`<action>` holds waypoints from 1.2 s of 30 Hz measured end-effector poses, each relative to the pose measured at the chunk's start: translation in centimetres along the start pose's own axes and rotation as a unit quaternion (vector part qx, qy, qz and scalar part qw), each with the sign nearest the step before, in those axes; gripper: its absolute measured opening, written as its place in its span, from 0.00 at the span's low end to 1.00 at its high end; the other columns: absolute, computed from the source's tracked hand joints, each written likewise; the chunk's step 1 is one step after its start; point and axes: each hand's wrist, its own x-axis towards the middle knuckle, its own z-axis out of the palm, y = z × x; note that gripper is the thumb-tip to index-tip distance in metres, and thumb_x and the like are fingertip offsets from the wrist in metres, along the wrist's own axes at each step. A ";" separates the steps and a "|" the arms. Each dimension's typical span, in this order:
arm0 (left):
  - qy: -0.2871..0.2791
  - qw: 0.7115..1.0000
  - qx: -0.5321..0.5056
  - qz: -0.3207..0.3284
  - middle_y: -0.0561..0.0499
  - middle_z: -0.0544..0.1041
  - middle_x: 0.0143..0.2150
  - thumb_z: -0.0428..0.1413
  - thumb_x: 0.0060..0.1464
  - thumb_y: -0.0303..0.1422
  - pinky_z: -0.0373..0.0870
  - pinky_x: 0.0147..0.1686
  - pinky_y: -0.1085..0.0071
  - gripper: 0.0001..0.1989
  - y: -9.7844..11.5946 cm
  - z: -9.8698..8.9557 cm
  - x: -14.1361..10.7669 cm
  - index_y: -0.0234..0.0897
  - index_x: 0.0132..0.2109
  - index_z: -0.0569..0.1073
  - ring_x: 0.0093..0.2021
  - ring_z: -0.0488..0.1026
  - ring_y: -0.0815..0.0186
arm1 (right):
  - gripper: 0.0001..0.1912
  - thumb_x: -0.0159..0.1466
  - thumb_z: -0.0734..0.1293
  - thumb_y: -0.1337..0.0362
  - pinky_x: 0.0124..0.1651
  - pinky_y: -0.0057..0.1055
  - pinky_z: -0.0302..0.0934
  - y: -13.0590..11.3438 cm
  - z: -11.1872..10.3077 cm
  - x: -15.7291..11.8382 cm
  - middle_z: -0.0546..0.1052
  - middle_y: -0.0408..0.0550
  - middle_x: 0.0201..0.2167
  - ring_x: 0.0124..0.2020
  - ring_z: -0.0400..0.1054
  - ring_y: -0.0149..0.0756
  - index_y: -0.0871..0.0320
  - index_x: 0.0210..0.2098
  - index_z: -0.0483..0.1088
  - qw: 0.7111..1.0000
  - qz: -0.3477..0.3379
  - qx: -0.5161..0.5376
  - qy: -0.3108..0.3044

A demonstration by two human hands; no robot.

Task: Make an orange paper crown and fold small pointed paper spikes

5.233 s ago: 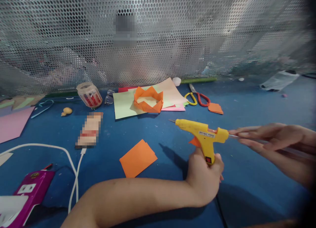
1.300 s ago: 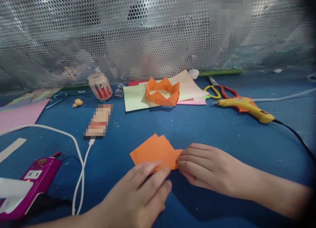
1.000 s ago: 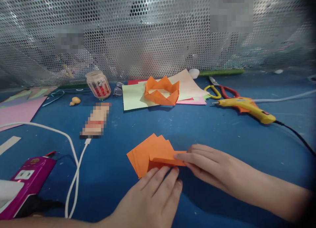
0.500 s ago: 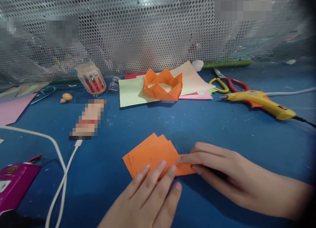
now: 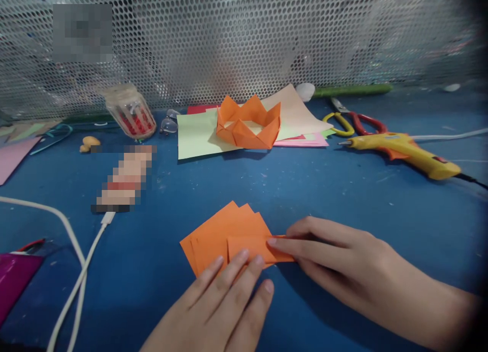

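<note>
Several overlapping orange paper sheets (image 5: 213,235) lie fanned on the blue table in front of me. On top of them rests a narrower folded orange paper strip (image 5: 247,244), its right end sticking out past the stack. My left hand (image 5: 217,301) lies flat with fingers spread, its fingertips on the strip's lower edge and the sheets. From the right, my right hand (image 5: 343,265) grips the strip's right end, index finger stretched along its top. The thumb is mostly hidden beneath that hand.
Behind stands an orange paper crown (image 5: 247,133) on coloured sheets (image 5: 198,137). At right lie a yellow glue gun (image 5: 404,151) and scissors (image 5: 358,126). A tilted jar (image 5: 131,113), a blurred-out phone-like object (image 5: 124,179), white cables (image 5: 78,286) and a purple item (image 5: 17,281) are left.
The folded strip's left and upper edges now show distinctly over the sheets. Both hands stay close to where they were, and the view has shifted slightly.
</note>
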 end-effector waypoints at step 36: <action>-0.008 0.999 0.005 -0.044 0.54 0.80 0.77 0.52 0.87 0.37 0.84 0.66 0.53 0.21 1.1 0.5 -0.5 0.60 0.78 0.75 0.71 0.83 0.51 | 0.25 0.78 0.57 0.79 0.52 0.35 0.78 -2.3 1.3 -1.6 0.91 0.46 0.49 0.49 0.84 0.35 0.55 0.53 0.84 0.972 -0.099 -0.209 -0.031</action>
